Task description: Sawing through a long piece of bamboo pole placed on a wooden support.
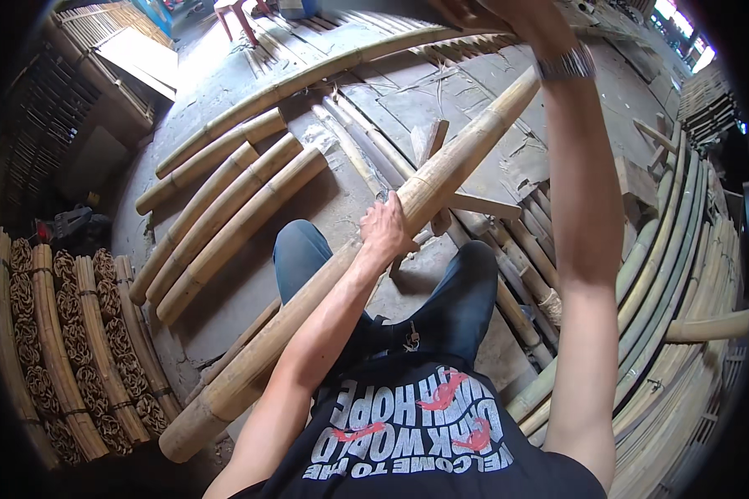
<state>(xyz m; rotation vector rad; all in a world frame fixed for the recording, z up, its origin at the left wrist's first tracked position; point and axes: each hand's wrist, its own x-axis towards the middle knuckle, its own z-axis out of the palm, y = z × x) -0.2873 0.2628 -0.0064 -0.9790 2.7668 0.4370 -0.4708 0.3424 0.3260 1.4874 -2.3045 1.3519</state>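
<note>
A thick bamboo pole [287,333] slants from the lower left up to the right across my lap. My left hand [383,226] is closed around it near its middle, just above my knees. Under the upper half of the pole stands a wooden support [484,205] with crossed pieces. My right hand [516,15] is raised high at the top edge, beyond the pole's far end. It grips a machete [408,8], dark, broad and blurred, pointing left and partly cut off by the picture's edge. The blade is apart from the bamboo.
Several cut bamboo lengths [241,237] lie on the concrete floor at left. A long bamboo pole [308,81] crosses behind them. Bundled bamboo with coiled strips [83,349] fills the lower left. Long green poles [653,274] are piled at right. A red stool [237,18] stands far off.
</note>
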